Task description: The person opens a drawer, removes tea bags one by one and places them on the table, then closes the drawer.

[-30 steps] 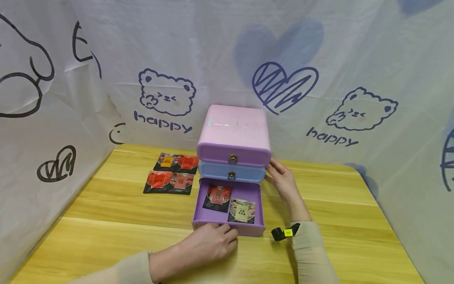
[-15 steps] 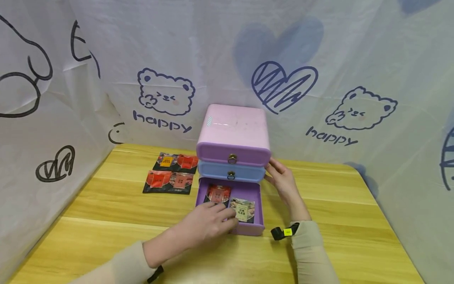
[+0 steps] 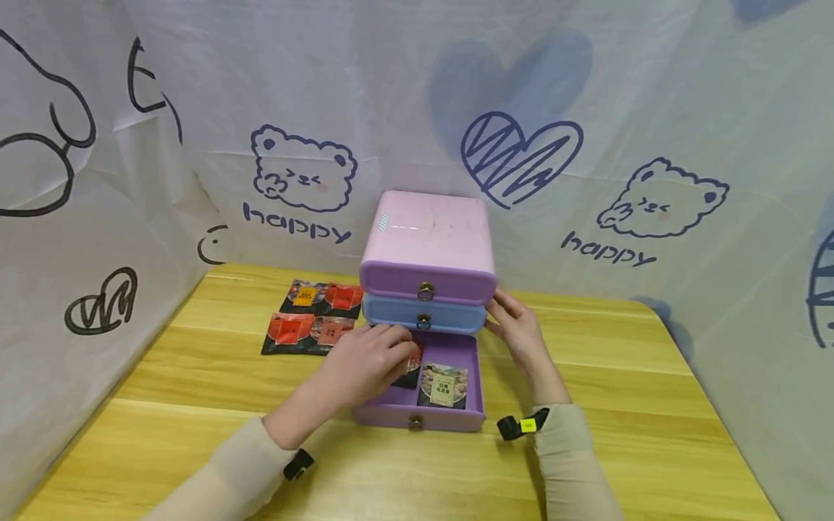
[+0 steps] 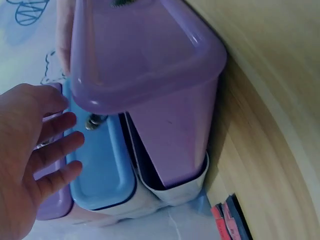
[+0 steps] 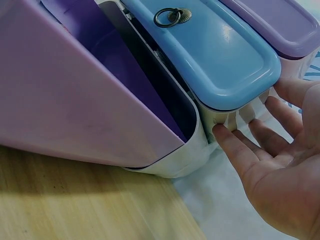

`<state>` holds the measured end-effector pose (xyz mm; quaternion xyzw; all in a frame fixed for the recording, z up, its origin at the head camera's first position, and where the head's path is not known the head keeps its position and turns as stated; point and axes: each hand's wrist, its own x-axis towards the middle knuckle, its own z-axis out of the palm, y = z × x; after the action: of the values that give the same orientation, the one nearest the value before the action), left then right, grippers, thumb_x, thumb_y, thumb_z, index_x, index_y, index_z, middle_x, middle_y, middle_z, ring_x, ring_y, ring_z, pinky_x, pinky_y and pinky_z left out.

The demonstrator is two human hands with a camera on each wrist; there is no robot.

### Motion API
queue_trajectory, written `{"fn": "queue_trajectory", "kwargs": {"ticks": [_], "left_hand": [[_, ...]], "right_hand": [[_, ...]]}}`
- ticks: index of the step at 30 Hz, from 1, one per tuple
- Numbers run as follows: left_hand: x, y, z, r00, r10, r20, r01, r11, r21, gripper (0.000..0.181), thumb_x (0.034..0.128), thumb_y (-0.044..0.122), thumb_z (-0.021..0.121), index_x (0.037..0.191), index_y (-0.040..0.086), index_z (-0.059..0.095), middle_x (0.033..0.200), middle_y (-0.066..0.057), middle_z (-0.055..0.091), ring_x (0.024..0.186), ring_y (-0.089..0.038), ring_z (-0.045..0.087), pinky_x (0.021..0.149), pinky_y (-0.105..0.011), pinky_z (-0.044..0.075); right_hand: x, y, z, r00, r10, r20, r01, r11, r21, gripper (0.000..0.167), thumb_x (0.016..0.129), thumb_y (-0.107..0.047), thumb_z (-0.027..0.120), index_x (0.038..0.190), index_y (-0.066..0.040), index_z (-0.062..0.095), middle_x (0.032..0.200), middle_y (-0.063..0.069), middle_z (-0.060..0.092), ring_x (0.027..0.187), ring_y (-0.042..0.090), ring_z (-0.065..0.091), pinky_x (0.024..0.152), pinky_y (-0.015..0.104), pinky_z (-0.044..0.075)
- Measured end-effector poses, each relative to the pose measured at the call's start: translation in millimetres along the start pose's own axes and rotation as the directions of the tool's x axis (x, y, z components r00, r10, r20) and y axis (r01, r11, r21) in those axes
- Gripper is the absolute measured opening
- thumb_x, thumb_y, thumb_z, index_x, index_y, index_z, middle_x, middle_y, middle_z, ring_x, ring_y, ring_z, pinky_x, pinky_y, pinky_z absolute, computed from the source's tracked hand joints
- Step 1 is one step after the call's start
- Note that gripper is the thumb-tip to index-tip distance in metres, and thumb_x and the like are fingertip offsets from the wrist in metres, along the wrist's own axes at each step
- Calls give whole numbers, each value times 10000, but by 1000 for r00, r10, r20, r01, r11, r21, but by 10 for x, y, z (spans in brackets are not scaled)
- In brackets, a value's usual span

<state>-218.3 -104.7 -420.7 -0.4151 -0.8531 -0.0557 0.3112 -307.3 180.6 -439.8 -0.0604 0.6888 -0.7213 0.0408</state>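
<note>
A small drawer unit (image 3: 430, 231) with a pink top stands on the table, its purple bottom drawer (image 3: 456, 421) pulled out. Inside lie a pale-green-labelled sachet (image 3: 443, 387) and a red-and-black sachet (image 3: 410, 376), the latter partly covered by my left hand (image 3: 365, 365). That hand hovers over the drawer's left side; the left wrist view shows its fingers spread and loosely bent, with nothing between them. My right hand (image 3: 521, 336) touches the unit's right side with its fingertips, as the right wrist view shows beside the blue middle drawer (image 5: 225, 50).
Several red, orange and black sachets (image 3: 289, 329) lie in two rows on the wooden table (image 3: 195, 405), left of the unit. A patterned white cloth (image 3: 404, 108) hangs behind. Ring pulls (image 3: 425, 291) sit on the drawer fronts.
My left hand has left the drawer's front edge and moved up and left over the red-and-black sachet, uncovering the front pull. The right hand and the drawer stay put.
</note>
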Motion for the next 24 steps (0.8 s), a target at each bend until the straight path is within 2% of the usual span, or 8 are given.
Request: {"fn": "queue_trajectory", "kwargs": {"ticks": [4, 9, 11, 13, 16, 19, 24], "left_hand": [[-16, -73, 71, 998, -40, 56, 41, 999, -17, 161, 923, 214, 785, 1064, 139, 767, 1058, -6, 717, 950, -200, 702, 778, -325, 614], [-31, -131, 158, 991, -63, 117, 66, 997, -26, 154, 918, 224, 787, 1053, 154, 769, 1071, 6, 715, 965, -191, 695, 797, -328, 608], [-35, -144, 185, 985, -67, 160, 74, 996, -39, 189, 905, 223, 796, 1074, 144, 769, 1100, 0, 716, 994, -194, 693, 828, -338, 604], [-45, -152, 206, 973, -69, 221, 83, 995, -53, 254, 897, 251, 803, 1118, 134, 764, 1149, -9, 714, 1035, -199, 691, 873, -351, 597], [-51, -158, 230, 942, -75, 327, 106, 991, -79, 376, 894, 313, 812, 1211, 122, 743, 1244, -25, 700, 1108, -220, 679, 950, -388, 576], [-48, -157, 254, 903, -81, 422, 133, 987, -95, 485, 890, 356, 819, 1294, 111, 710, 1332, -46, 673, 1177, -248, 661, 1010, -423, 551], [-33, -153, 298, 838, -97, 537, 169, 982, -85, 593, 867, 364, 836, 1368, 94, 669, 1416, -84, 631, 1238, -284, 637, 1046, -445, 530]], "right_hand": [[2, 5, -2, 1000, -3, 5, 3, 1000, 6, 492, 1073, -142, 571, 1540, -20, 476, 1586, 146, 461, 1443, 265, 454, 1099, 423, 495], [6, 2, -3, 1000, -7, 6, 7, 1000, 0, 503, 1074, -171, 579, 1543, -24, 473, 1591, 145, 456, 1447, 267, 451, 1095, 413, 499], [3, -1, -3, 1000, -8, 7, 8, 1000, -9, 510, 1074, -190, 581, 1546, -29, 470, 1594, 143, 454, 1447, 271, 451, 1094, 409, 500], [-1, -1, -5, 1000, -10, 8, 10, 1000, -7, 514, 1075, -194, 581, 1547, -26, 467, 1595, 147, 450, 1448, 277, 448, 1095, 413, 499], [-1, 1, -8, 1000, -10, 7, 10, 1000, -9, 506, 1076, -182, 576, 1546, -28, 470, 1592, 141, 454, 1446, 272, 451, 1096, 414, 498], [-3, 2, -9, 1000, -7, 6, 8, 1000, -14, 510, 1075, -190, 581, 1546, -29, 471, 1594, 141, 453, 1449, 273, 449, 1102, 421, 493], [-3, 3, -7, 1000, -2, -2, 2, 1000, -13, 518, 1070, -204, 593, 1543, -28, 476, 1594, 144, 454, 1449, 276, 448, 1109, 432, 486]]}}
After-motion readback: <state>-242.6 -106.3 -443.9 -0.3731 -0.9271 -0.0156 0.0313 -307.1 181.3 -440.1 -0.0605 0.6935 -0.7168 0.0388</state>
